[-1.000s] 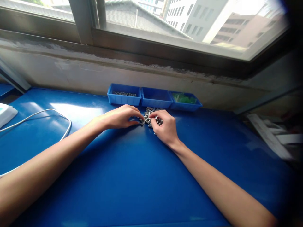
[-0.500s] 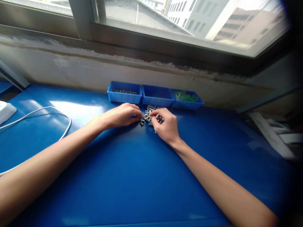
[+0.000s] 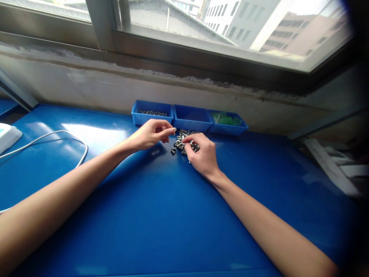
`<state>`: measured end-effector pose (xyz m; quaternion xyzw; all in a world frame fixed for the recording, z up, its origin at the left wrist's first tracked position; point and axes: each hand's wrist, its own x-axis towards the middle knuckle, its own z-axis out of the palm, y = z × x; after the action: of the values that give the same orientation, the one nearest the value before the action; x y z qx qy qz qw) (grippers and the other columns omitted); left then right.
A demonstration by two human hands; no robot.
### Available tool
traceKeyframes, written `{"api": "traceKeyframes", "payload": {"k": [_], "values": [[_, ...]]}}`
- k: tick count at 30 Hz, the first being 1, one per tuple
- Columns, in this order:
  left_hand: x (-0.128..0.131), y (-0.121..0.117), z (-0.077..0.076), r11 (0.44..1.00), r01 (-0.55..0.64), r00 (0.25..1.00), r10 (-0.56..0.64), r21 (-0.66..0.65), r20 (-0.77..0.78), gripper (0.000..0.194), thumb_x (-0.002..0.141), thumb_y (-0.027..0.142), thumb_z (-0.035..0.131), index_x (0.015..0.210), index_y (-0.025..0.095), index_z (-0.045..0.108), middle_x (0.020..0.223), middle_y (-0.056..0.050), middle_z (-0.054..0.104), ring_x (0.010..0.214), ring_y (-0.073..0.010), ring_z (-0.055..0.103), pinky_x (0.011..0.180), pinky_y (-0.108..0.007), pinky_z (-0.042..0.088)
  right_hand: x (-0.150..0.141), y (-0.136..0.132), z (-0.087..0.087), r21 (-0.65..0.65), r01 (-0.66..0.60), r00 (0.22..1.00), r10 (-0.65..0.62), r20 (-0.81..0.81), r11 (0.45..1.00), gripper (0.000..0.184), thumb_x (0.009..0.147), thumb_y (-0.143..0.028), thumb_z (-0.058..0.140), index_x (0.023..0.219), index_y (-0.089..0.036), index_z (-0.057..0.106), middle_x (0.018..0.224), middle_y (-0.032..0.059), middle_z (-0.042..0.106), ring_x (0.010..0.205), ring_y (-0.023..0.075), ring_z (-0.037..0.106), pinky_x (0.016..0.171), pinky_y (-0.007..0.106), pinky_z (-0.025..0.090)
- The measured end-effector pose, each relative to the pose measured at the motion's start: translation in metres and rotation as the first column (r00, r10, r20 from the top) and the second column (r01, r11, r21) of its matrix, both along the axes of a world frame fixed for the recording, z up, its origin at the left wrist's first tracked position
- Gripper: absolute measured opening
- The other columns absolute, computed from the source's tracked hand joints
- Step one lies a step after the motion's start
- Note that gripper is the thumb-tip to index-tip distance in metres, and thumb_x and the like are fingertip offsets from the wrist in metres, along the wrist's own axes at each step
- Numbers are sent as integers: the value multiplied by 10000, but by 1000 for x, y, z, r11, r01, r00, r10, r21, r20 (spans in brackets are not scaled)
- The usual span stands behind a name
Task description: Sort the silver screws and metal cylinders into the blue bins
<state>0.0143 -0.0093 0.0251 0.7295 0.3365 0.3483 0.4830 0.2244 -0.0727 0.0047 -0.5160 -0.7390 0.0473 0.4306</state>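
A small heap of dark grey metal pieces (image 3: 179, 141) lies on the blue table (image 3: 161, 215) just in front of three blue bins. My left hand (image 3: 151, 134) is raised a little above the table at the heap's left edge, thumb and forefinger pinched together on something too small to make out. My right hand (image 3: 201, 154) rests on the right side of the heap, fingers curled down among the pieces. The left bin (image 3: 152, 113) holds more grey pieces, the middle bin (image 3: 191, 118) looks bare, and the right bin (image 3: 227, 122) holds green items.
A white cable (image 3: 57, 140) loops across the left of the table toward a white device (image 3: 7, 136) at the left edge. A wall and window sill rise directly behind the bins. Pale strips (image 3: 331, 165) lie off the table's right side.
My left hand has lifted off the table from the heap and moved slightly up toward the left bin, fingers pinched. My right hand stays on the heap.
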Motion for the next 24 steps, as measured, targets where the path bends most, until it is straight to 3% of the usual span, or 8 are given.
{"api": "traceKeyframes", "payload": {"k": [5, 10, 15, 18, 21, 24], "values": [[-1, -1, 7, 984, -131, 978, 149, -122, 147, 444, 801, 546, 782, 836, 116, 680, 629, -30, 671, 582, -120, 649, 594, -222, 518, 0, 0, 0, -2, -3, 1000, 3, -2, 1000, 165, 820, -109, 589, 790, -230, 698, 849, 26, 742, 851, 223, 682, 819, 366, 539], [-3, 2, 18, 893, -412, 812, 451, -183, 372, 389, 832, 450, 779, 977, 97, 701, 841, -86, 754, 840, -170, 748, 822, -278, 601, 0, 0, 1, -9, -9, 1000, 9, -7, 1000, 168, 824, -113, 583, 788, -229, 699, 841, 29, 742, 853, 225, 683, 813, 365, 541], [-5, 7, 17, 857, -434, 712, 516, -279, 477, 305, 905, 305, 697, 1143, 117, 662, 1084, -116, 753, 1033, -197, 743, 1002, -351, 568, 1, 1, -1, -19, -5, 1000, 4, -9, 1000, 159, 823, -123, 591, 786, -233, 699, 853, 27, 747, 858, 226, 683, 830, 371, 538], [-4, 7, 14, 864, -430, 731, 504, -262, 461, 345, 909, 261, 667, 1235, 152, 640, 1109, -108, 751, 1002, -193, 752, 998, -363, 571, 1, 0, -1, -22, -4, 1000, 4, -7, 1000, 160, 822, -122, 587, 784, -232, 697, 850, 29, 746, 860, 227, 681, 830, 371, 538], [-4, 3, 15, 898, -419, 818, 437, -133, 375, 350, 898, 306, 665, 1215, 158, 669, 1019, -94, 766, 933, -187, 753, 932, -346, 590, 1, 0, 0, -18, -6, 1000, 6, -3, 1000, 162, 821, -120, 584, 785, -229, 698, 845, 30, 744, 864, 227, 681, 832, 366, 537], [-9, -2, 23, 975, -221, 969, 215, 37, 118, 327, 875, 396, 687, 1069, 139, 742, 881, -86, 768, 834, -189, 737, 803, -299, 589, 0, 0, 0, -17, 1, 1000, -1, -1, 1000, 160, 821, -122, 582, 786, -229, 695, 848, 32, 744, 868, 227, 681, 835, 365, 533]]}}
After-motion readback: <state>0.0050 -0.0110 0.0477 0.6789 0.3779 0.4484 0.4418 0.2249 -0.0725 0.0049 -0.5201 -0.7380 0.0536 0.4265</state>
